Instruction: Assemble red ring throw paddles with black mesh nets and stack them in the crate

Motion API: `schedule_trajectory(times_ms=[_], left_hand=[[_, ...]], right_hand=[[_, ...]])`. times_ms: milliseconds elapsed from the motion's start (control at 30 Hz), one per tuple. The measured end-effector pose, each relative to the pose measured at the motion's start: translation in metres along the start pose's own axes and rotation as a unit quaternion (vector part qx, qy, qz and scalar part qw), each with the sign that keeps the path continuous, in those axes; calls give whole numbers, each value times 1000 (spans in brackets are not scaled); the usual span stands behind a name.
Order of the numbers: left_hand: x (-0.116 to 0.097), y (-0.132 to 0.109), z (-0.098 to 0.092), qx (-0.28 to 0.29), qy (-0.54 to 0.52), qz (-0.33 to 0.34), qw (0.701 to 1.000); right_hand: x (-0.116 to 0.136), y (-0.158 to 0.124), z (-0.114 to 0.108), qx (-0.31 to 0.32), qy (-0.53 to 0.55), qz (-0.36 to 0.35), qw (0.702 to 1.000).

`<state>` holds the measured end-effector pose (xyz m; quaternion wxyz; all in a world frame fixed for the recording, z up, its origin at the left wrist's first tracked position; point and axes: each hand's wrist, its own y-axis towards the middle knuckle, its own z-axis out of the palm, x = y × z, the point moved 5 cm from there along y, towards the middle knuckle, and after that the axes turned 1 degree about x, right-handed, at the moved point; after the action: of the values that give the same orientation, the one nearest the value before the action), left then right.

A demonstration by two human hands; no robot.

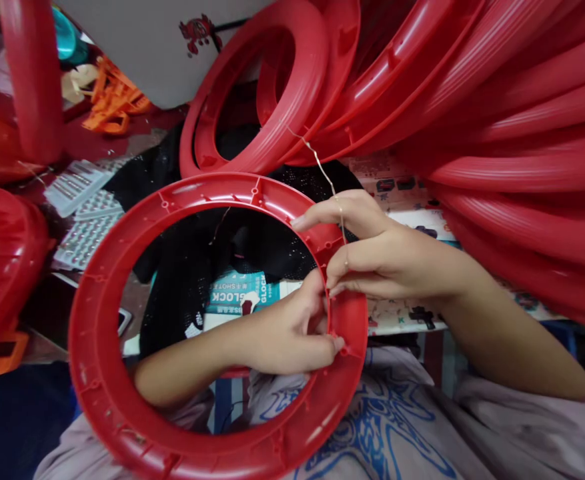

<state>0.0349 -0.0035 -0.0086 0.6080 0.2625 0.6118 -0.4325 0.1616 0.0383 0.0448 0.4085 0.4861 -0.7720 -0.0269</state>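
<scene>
A red plastic ring (95,293), its hollow ribbed side facing me, leans over my lap. My left hand (297,327) reaches through its opening and is closed on the right part of the rim, thumb over the inner edge. My right hand (377,247) is at the same part of the ring; its index finger extends along the rim while the other fingers curl together. A thin pale wire with tiny beads (323,171) runs from the red rings behind and across the right fingers, which close on it. Its lower end is hidden at the fingertips.
Red rings (277,133) stand behind, and a large stack of them (522,173) fills the right. Trays of small metallic pieces (89,230) lie left, near orange plastic parts (115,97). Black mesh cloth (172,280) and a teal printed box (237,290) show through the ring.
</scene>
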Motion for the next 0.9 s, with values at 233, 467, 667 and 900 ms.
schedule_trajectory(times_ms=[233,467,667,900], left_hand=[[2,-1,2,28,-23,-12,999],[6,-1,6,46,-93,-63,993],[3,7,-4,-88,-198,-34,976],[3,11,-10,-201,-144,-20,969]], right_hand=[[5,1,-2,47,-27,50,997],[-1,0,-2,82,14,88,993],[-6,0,0,51,18,92,994],[-10,2,0,-22,82,92,992]])
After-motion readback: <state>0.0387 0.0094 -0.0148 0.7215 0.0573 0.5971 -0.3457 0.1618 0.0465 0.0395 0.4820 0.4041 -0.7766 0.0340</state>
